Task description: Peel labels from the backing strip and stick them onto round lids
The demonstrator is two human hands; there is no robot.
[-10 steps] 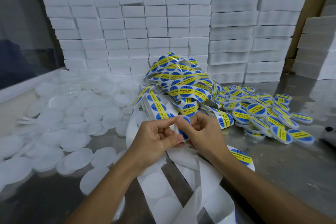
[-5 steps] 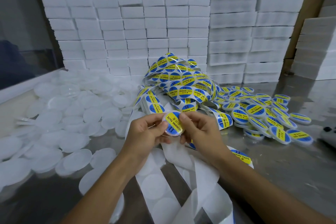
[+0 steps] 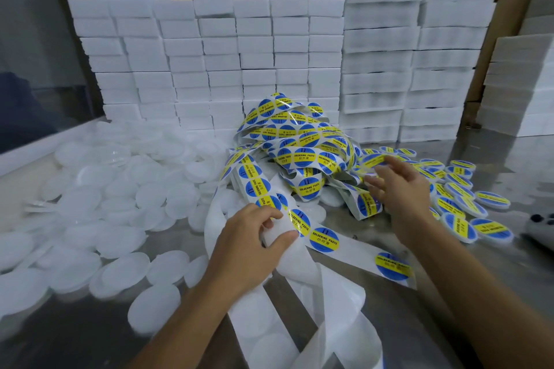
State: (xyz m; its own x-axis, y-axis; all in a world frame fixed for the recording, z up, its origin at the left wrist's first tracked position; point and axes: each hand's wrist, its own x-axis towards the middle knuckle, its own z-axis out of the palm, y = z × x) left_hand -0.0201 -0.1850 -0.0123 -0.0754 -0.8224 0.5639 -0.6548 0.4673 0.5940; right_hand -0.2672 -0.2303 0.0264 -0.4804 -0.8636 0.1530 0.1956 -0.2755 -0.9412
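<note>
Head view: your left hand pinches the strip mid-table, thumb under, fingers curled on top. Treat it as light, floppy, slick paper, so hold just beside the next label and bend the backing away. Your right hand hangs open-fingered over the labelled lids, holding nothing that I can see (motion blur there). Labels are blue discs with a yellow band. Bare lids, translucent white and probably slippery, lie heaped at left.

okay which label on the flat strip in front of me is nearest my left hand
The one right at your left hand's thumb tip: the SOLDERING PASTE label, partly curled. The next label lies flat just beyond it, and a third sits farther along the backing strip.
</note>
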